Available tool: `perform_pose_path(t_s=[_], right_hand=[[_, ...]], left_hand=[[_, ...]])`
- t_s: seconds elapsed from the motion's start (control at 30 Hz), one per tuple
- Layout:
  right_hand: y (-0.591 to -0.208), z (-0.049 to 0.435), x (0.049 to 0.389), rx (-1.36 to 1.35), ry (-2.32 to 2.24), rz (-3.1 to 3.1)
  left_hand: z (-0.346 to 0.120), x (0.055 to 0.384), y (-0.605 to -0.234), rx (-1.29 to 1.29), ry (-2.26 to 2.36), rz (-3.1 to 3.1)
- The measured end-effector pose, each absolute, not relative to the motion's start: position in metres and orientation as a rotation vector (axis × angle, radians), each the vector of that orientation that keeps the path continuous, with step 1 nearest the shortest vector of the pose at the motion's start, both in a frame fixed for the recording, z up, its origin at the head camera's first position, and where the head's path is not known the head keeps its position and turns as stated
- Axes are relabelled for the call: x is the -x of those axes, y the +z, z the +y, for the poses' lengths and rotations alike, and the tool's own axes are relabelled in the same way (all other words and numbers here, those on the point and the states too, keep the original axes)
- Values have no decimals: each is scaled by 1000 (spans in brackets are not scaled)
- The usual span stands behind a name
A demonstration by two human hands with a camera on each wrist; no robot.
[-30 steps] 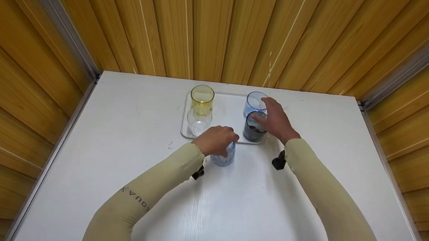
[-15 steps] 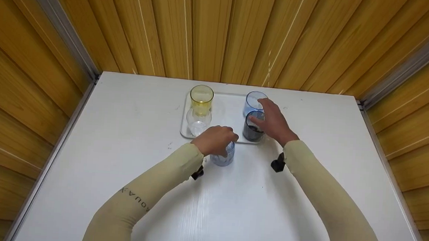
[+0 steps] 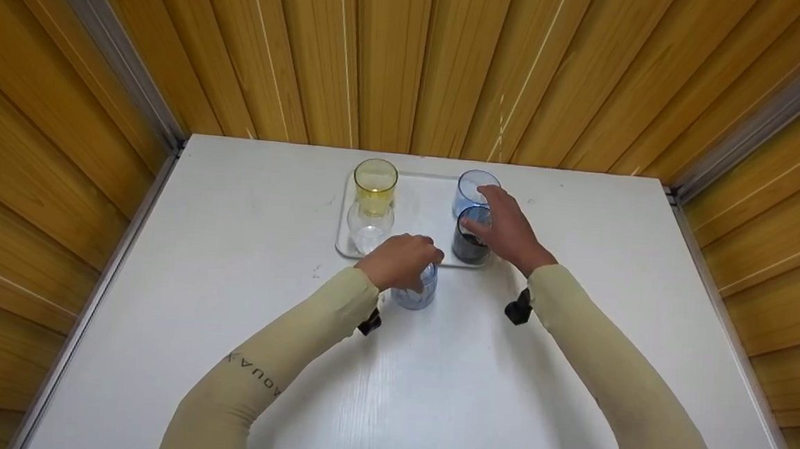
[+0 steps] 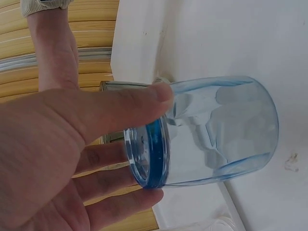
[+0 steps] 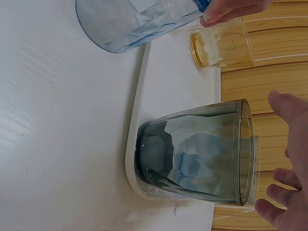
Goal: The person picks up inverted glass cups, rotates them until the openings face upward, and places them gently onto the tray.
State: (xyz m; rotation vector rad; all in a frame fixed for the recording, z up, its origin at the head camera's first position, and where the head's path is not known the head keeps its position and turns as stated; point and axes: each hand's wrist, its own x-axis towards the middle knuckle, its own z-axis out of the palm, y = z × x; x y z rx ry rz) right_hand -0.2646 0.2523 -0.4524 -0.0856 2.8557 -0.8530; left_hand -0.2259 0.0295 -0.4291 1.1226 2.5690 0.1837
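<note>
My left hand (image 3: 401,261) grips a pale blue glass (image 4: 231,125) by its thick blue base, thumb on one side and fingers on the other. That glass is upside down, its wide mouth at the white table, just in front of the tray. Over the tray's right side hovers my right hand (image 3: 511,228), fingers spread and apart from a dark grey glass (image 5: 207,144). This grey glass stands upright in the tray's front right corner. Behind it is a light blue glass (image 3: 467,202), partly hidden by the grey one and by my right hand.
The white tray (image 3: 425,209) lies near the back of the white table (image 3: 390,390). On its left side stand a yellow glass (image 3: 376,188) and, in front, a clear glass (image 3: 370,233). Wood-look panels (image 3: 389,64) rise behind the table and at both sides.
My right hand has drifted slightly left and toward me, its fingers still spread above the grey glass. My left hand and the pale blue glass stay in place.
</note>
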Motion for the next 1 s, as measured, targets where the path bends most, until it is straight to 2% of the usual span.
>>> perform_pose_path(t_s=[0.43, 1.0], right_hand=[[-448, 248, 258, 110, -835, 2870], [-444, 245, 252, 146, -864, 2871]], left_hand=[[27, 225, -436, -1116, 194, 2588], [22, 224, -427, -1141, 183, 2613]])
